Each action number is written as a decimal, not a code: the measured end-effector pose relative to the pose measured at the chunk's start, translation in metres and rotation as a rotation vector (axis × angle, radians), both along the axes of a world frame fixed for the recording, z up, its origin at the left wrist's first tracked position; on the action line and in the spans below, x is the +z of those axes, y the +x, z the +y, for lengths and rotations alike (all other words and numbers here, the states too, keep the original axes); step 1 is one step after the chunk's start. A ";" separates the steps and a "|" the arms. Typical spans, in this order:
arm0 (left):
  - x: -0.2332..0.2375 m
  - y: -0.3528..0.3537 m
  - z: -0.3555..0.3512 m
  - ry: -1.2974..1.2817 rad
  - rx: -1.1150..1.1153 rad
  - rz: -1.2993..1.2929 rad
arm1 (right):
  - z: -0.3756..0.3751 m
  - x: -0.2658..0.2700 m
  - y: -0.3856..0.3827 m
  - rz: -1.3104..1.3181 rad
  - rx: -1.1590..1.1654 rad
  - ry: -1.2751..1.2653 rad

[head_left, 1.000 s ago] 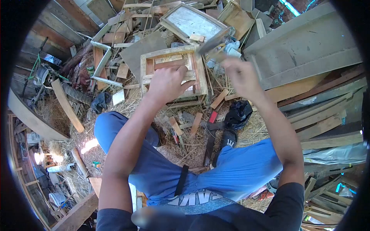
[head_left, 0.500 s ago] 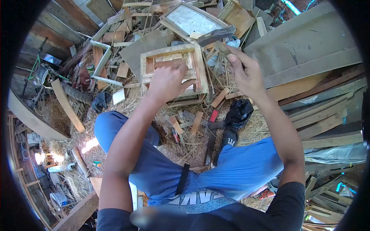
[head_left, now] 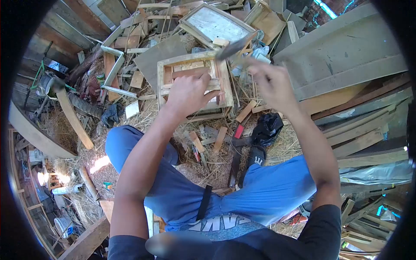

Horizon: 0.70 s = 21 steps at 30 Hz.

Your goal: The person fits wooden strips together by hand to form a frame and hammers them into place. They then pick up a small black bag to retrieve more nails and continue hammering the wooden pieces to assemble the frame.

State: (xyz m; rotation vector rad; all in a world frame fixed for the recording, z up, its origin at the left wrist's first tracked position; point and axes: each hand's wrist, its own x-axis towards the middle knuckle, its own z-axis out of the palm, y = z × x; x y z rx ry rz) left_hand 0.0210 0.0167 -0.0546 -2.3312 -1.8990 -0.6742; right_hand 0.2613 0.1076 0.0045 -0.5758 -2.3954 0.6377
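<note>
A wooden box frame (head_left: 161,69) with pale, worn edges lies on the straw-covered ground in front of me. My left hand (head_left: 187,92) rests over it, fingers curled over a reddish-brown wood strip (head_left: 184,73) across its inside and thumb out to the right. The fingertips are partly hidden. Raised to the right of the frame, my right hand (head_left: 275,84) is closed round the handle of a hammer. The dark hammer (head_left: 236,47) is blurred by motion, its head above the frame's upper right corner.
A large grey board (head_left: 342,56) leans at the right above stacked planks (head_left: 364,138). A framed panel (head_left: 216,24) lies behind the box among scrap wood. Near my feet are small wood pieces (head_left: 220,138), a black plastic bag (head_left: 267,128) and a red-handled tool (head_left: 238,131).
My right hand has tipped the hammer left and down toward the box frame, and hand and tool are now blurred. My left hand stays in place on the frame.
</note>
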 end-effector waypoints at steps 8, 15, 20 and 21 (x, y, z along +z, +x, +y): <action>0.010 0.001 -0.002 -0.190 0.061 0.036 | 0.001 0.005 0.000 0.081 -0.097 -0.090; 0.010 -0.001 0.001 -0.106 0.028 0.001 | 0.000 0.000 -0.001 -0.100 -0.029 0.060; 0.003 -0.001 -0.001 -0.140 0.027 -0.015 | 0.000 -0.011 0.001 0.238 0.006 0.063; 0.013 0.002 -0.004 -0.198 0.068 0.029 | 0.000 -0.008 0.000 -0.023 -0.048 0.064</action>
